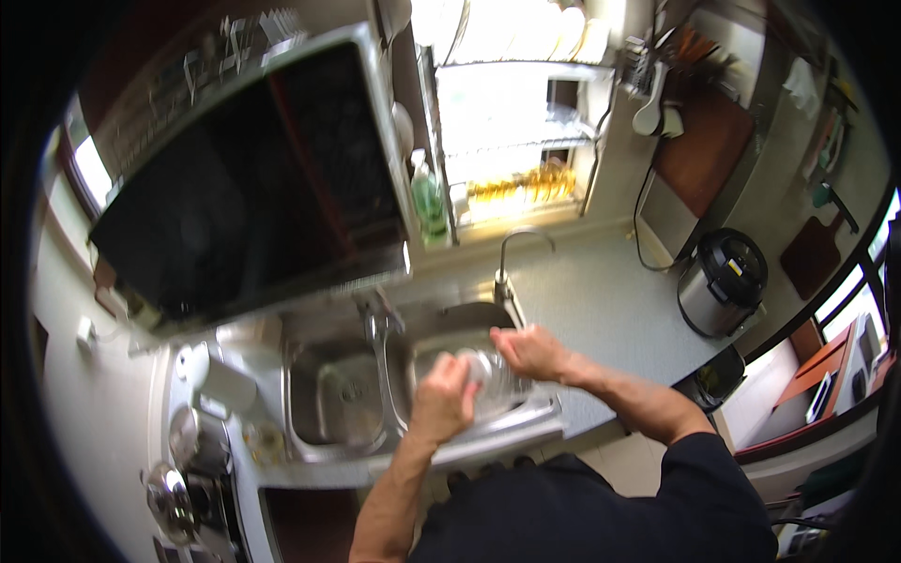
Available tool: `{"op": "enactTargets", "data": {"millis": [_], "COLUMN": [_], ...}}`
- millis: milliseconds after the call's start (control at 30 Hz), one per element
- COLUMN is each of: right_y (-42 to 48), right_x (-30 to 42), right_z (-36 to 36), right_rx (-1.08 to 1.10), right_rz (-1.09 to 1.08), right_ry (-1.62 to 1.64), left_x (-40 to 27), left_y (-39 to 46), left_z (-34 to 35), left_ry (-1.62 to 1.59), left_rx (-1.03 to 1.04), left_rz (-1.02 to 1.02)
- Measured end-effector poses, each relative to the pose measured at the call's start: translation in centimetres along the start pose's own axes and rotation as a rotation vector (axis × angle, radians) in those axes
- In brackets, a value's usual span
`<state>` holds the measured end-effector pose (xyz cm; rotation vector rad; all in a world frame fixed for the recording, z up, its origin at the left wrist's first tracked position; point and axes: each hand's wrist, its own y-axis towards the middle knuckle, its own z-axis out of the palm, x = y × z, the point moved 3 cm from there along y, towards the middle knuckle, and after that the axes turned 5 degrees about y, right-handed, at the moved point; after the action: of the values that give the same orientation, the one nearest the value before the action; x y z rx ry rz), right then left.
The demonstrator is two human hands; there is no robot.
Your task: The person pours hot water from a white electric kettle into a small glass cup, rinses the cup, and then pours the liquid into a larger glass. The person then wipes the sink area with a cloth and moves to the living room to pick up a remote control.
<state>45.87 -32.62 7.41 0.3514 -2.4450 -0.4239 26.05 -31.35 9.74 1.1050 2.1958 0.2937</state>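
Above the right basin of a double stainless steel sink (394, 394), both hands are raised and blurred by motion. My left hand (445, 394) has its fingers curled at the left side of a clear, see-through object (486, 373), perhaps a glass or plastic container. My right hand (531, 352) is curled near that object's upper right side; blur hides whether either hand grips it. The left basin (341, 401) lies beside them, with a faucet (380, 317) at the divider. A thin curved tap (502, 264) stands behind the right basin.
A pressure cooker (723, 281) stands on the right counter (591, 295). Left of the sink are a white pitcher (225, 380) and metal pots (200, 440). A large dark-fronted cabinet (246, 190) juts out at upper left. Behind the sink, a green bottle (428, 204) stands beside a dish rack (521, 65).
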Motion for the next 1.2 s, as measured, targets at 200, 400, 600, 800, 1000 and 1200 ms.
{"op": "enactTargets", "data": {"millis": [200,400,600,800,1000,1200], "right_y": [2.1,6.0,7.3,8.7,9.4,9.3], "right_x": [-2.8,-0.7,-3.1,-2.7,-2.0,-2.0], "right_z": [1.0,6.4,11.3,12.8,12.9,11.9], "right_rx": [0.286,0.696,0.899,0.93,0.919,0.886], "right_rz": [0.015,0.067,0.028,-0.04,-0.064,-0.056], "right_ry": [-0.325,-0.619,-0.931,-1.011,-1.024,-0.951], "left_x": [2.8,5.0,4.8,5.5,5.5,5.5], "left_y": [-3.4,-9.5,-12.7,-14.7,-14.6,-13.7], "left_z": [-3.5,-3.1,-4.6,-5.2,-5.6,-5.8], "left_ry": [-0.009,0.004,-0.001,0.014,0.028,0.091], "left_rx": [-0.08,-0.334,-0.315,-0.382,-0.413,-0.468], "left_rz": [-0.248,-0.424,-0.584,-0.627,-0.608,-0.517]}}
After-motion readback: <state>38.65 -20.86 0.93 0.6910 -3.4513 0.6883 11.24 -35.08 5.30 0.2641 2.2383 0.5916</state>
